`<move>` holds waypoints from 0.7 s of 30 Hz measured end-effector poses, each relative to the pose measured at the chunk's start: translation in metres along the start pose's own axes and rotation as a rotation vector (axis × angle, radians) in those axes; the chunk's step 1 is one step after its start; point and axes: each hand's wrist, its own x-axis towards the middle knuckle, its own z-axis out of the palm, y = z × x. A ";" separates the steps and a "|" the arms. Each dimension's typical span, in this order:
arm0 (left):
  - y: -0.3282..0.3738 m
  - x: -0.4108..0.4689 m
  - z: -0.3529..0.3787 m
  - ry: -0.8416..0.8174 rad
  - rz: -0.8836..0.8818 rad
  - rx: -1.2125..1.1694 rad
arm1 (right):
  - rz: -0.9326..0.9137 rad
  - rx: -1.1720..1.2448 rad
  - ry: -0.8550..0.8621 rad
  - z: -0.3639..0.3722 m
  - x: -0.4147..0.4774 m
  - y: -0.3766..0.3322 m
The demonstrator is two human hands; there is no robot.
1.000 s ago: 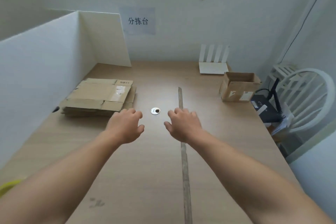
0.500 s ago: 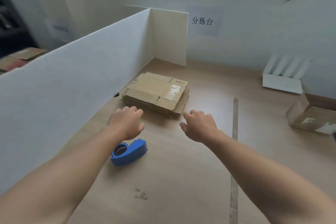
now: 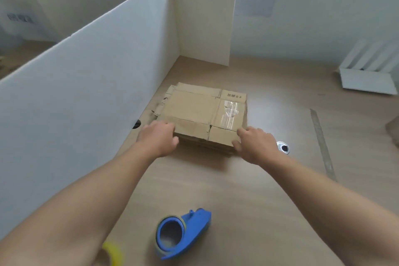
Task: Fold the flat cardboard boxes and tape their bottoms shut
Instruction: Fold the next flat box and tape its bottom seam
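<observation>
Nearest you, the blue tape dispenser (image 3: 183, 235) lay on the desk (image 3: 248, 211); beyond it your left hand (image 3: 158, 138) covered the near-left corner of the stack of flat cardboard boxes (image 3: 203, 114), its grip impossible to tell, while your right hand (image 3: 253, 142) pinched the near-right corner, the stack lying beside the white partition (image 3: 86, 75).
</observation>
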 end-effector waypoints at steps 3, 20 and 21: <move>-0.020 0.050 0.011 -0.008 0.003 -0.061 | 0.165 0.126 -0.048 0.010 0.036 -0.007; -0.036 0.114 0.064 -0.025 -0.316 -0.659 | 0.747 1.086 0.259 0.070 0.092 -0.014; -0.033 0.107 0.063 -0.041 -0.309 -0.660 | 0.734 1.142 0.280 0.072 0.083 -0.011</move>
